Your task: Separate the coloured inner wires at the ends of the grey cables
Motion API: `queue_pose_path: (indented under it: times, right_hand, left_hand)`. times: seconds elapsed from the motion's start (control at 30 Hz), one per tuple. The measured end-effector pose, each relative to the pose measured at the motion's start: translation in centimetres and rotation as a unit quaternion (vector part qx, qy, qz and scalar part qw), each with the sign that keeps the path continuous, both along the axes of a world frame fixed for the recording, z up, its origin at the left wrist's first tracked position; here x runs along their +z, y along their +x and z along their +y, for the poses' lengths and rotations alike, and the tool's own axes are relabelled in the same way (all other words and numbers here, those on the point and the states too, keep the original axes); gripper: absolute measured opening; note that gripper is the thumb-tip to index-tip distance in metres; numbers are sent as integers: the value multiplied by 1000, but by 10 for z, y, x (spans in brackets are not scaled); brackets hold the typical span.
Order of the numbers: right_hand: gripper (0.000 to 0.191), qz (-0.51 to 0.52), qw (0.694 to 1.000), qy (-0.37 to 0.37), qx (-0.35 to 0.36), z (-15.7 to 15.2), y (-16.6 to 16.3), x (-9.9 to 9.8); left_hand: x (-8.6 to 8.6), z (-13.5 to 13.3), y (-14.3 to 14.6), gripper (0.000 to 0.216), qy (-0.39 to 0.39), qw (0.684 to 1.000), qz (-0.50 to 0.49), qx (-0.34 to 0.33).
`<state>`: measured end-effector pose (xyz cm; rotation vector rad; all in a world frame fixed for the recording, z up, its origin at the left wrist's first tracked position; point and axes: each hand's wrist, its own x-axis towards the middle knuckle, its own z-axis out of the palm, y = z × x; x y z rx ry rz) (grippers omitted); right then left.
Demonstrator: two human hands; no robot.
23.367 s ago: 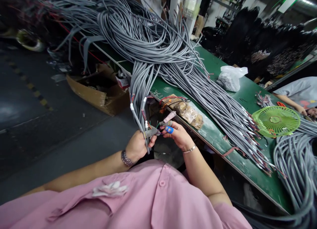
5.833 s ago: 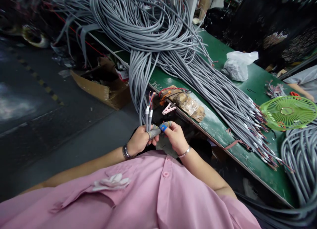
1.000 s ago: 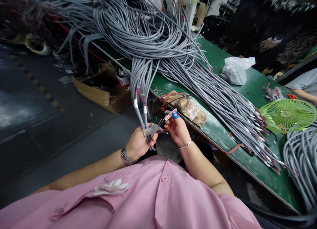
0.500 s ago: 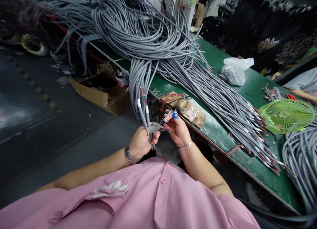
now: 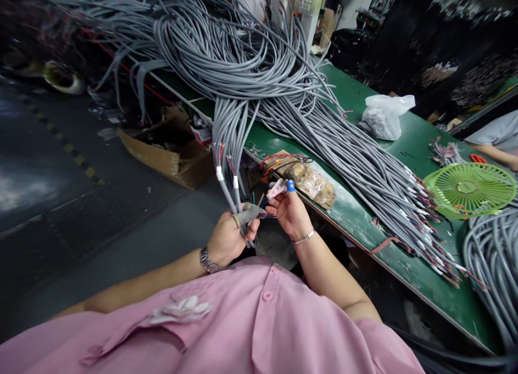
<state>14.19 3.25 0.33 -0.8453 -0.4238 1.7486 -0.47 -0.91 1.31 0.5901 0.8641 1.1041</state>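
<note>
My left hand (image 5: 230,238) is closed round a few grey cables (image 5: 227,193). A worn grey covering (image 5: 249,215) sits over its thumb area. Two of these cables rise past the hand, with white bands and bare coloured wire ends (image 5: 230,163) at their tops. Thin coloured wires (image 5: 265,214) fan out between my hands. Curled at these wires, the fingers of my right hand (image 5: 289,215) hold some of them. Its thumb has a blue tip cover (image 5: 290,185), and a pinkish-white wrapping (image 5: 277,189) shows beside it. The exact finger contact is partly hidden.
A large heap of grey cables (image 5: 226,66) lies across the green table (image 5: 348,88). A taped wooden block (image 5: 311,185) sits by the table edge. Farther right are a plastic bag (image 5: 382,117), a green fan (image 5: 469,188) and another person's arm (image 5: 496,155). A cardboard box (image 5: 157,153) stands on the floor.
My left hand has moved slightly left and down, and the banded cable ends have tilted left with it. My right hand has shifted slightly right, its fingers still at the coloured wires.
</note>
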Motion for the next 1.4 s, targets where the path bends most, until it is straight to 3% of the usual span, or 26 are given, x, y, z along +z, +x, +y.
queue_pose_path:
  times: [0.13, 0.27, 0.43, 0.6, 0.9, 1.03, 1.2, 1.4]
  right_hand:
    - [32, -33, 998, 34, -42, 0, -2, 0]
    - [40, -63, 994, 66, -62, -3, -3, -8]
    - [42, -199, 962, 134, -128, -3, -2, -22]
    - [44, -56, 993, 95, -47, 5, -5, -21]
    - [41, -6, 995, 54, -80, 7, -11, -16]
    - [51, 0, 999, 23, -28, 1, -2, -16]
    - [48, -111, 983, 35, 145, -11, 15, -8]
    - [34, -259, 940, 148, 165, -24, 14, 8]
  left_hand:
    - [2, -2, 0, 21, 1, 1000, -4, 15]
    - [0, 1, 2, 19, -1, 1000, 1, 29]
    - [-2, 3, 6, 16, 16, 999, 12, 25]
    - [-2, 5, 7, 17, 11, 999, 16, 29]
    - [-8, 7, 8, 18, -4, 999, 39, 25]
    - [-9, 5, 5, 18, 6, 999, 43, 21]
    - [-12, -2, -1, 19, 23, 998, 59, 0]
    - [-23, -8, -6, 24, 63, 984, 133, -104]
